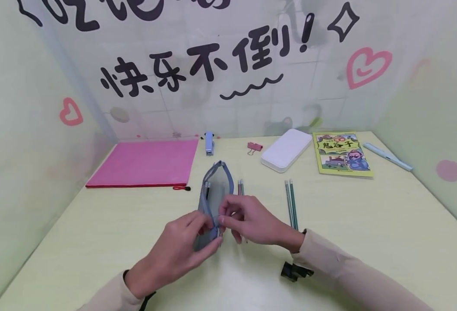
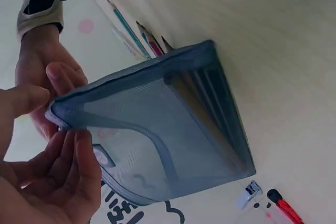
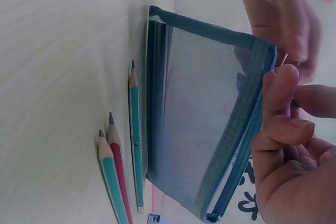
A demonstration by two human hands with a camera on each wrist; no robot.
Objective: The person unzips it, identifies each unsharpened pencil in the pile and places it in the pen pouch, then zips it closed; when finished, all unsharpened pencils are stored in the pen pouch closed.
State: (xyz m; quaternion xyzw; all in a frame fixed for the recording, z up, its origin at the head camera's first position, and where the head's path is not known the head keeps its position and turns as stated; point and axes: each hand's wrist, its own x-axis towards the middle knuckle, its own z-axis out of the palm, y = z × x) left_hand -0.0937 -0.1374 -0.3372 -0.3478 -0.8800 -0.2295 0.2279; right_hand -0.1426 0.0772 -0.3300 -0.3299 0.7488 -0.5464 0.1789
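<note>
A blue mesh zip pouch (image 1: 220, 185) stands on its long edge, its top parted, with several pencils visible through the mesh in the left wrist view. My left hand (image 1: 174, 246) pinches the pouch's near top corner between thumb and fingers. At the same corner, my right hand (image 1: 257, 220) has its thumb and fingertips curled together on the zipper end; the zip pull itself is hidden by the fingers. Just right of the pouch lie loose pencils, among them a red pencil (image 3: 118, 163) and a teal pencil (image 3: 135, 145).
Two green pencils (image 1: 291, 203) lie farther right. Along the back are a pink zip folder (image 1: 146, 164), a blue stapler (image 1: 209, 144), a red binder clip (image 1: 255, 147), a white case (image 1: 286, 150), a yellow booklet (image 1: 342, 154) and a light-blue pen-like tool (image 1: 387, 156). Printed walls enclose the table.
</note>
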